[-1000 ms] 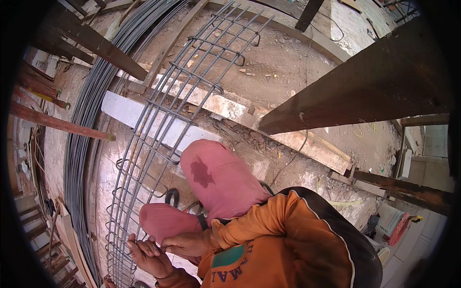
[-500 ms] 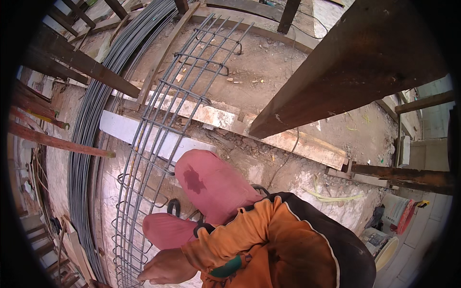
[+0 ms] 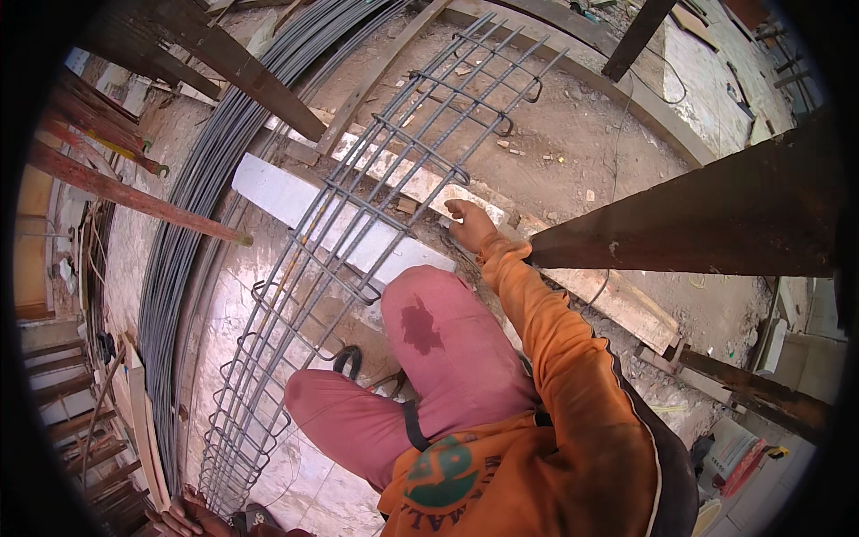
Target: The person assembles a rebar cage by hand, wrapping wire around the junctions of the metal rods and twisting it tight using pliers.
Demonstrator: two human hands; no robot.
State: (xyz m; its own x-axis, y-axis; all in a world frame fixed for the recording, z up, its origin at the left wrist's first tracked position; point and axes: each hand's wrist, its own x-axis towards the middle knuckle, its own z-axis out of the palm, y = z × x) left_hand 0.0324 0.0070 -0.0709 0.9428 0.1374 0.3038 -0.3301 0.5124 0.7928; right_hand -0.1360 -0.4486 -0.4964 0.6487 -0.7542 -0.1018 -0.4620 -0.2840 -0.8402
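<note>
A long steel rebar cage [image 3: 333, 242], straight bars with bent square stirrups, lies slantwise from the far middle to the near left. My right arm, in an orange sleeve, reaches forward. My right hand [image 3: 472, 227] is just right of the cage, above a whitish board, its fingers loosely curled and apart; I see nothing in them. At the lower left edge, my left hand [image 3: 190, 517] is by the cage's near end, fingers spread, partly cut off by the picture's rim. My bent legs in pink trousers [image 3: 452, 340] are beside the cage.
A bundle of thin steel bars [image 3: 179, 268] runs along the left. A white block [image 3: 277, 192] lies beneath the cage. A thick dark timber post [image 3: 689, 210] juts in from the right. Red metal poles [image 3: 134, 197] stand left, buckets [image 3: 729, 456] at lower right.
My right hand has left the cage's near part and stretched forward to its far right side. My left hand has come into view at the lower left. The view has shifted.
</note>
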